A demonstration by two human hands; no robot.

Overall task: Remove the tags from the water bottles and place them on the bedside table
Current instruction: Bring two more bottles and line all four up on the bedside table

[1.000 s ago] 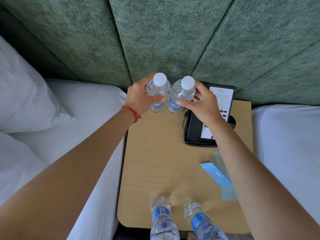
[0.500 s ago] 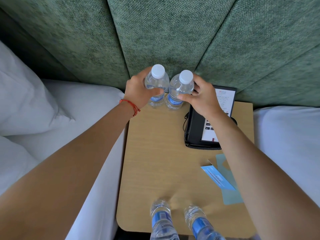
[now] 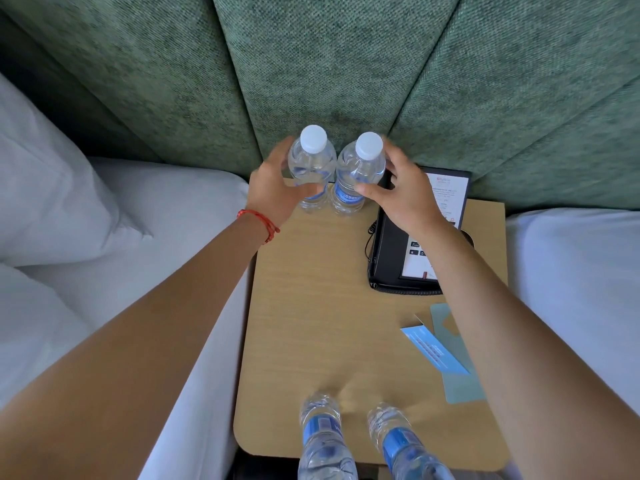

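Note:
Two clear water bottles with white caps stand side by side at the back of the wooden bedside table. My left hand curls round the left bottle, thumb across its front. My right hand is beside the right bottle, its fingers spread and only the thumb touching the bottle. No tag shows on either neck. A blue tag lies on a pale teal tag at the table's right side. Two more bottles stand at the near edge.
A black telephone with a white card sits at the table's back right, partly under my right arm. A green padded headboard rises right behind the bottles. White bedding and pillows flank the table on both sides.
Both bottles have settled upright at the back of the table. My right hand's fingers have spread away from its bottle, and my left hand's hold has loosened.

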